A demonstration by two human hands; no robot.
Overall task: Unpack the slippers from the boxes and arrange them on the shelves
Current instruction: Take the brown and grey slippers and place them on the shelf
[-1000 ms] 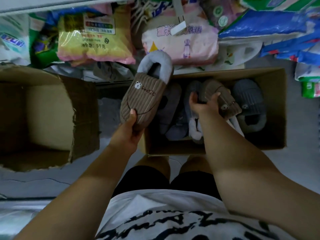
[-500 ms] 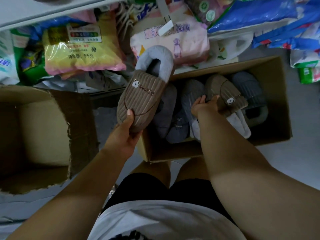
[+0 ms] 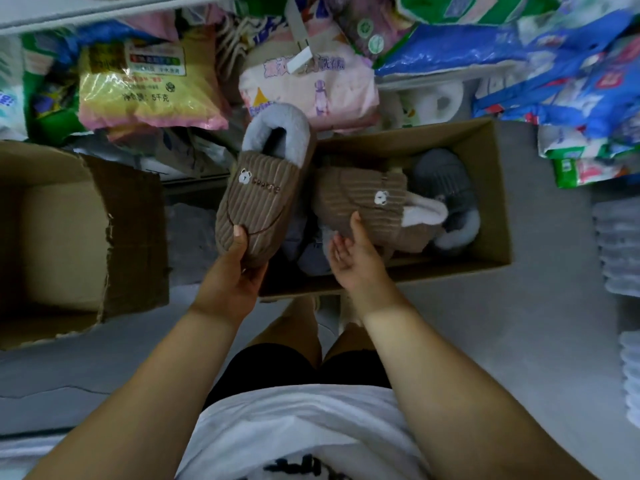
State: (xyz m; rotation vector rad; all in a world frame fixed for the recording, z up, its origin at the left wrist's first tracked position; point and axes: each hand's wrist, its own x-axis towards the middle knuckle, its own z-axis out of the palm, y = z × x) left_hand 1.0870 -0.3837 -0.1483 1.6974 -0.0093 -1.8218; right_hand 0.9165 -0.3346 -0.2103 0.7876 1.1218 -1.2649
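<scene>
The left hand (image 3: pixel 232 271) grips a brown slipper (image 3: pixel 263 188) by its toe above the box (image 3: pixel 491 202). The right hand (image 3: pixel 356 258), fingers loosely curled, apparently lifts its mate (image 3: pixel 367 206) out. They look light and soft; the toes give firm hold.

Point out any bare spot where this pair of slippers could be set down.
Bare grey floor lies right of the slipper box, up to the clear plastic stack. The torn box on the left looks empty. The top is crowded with packaged goods; the slipper box is packed.
</scene>
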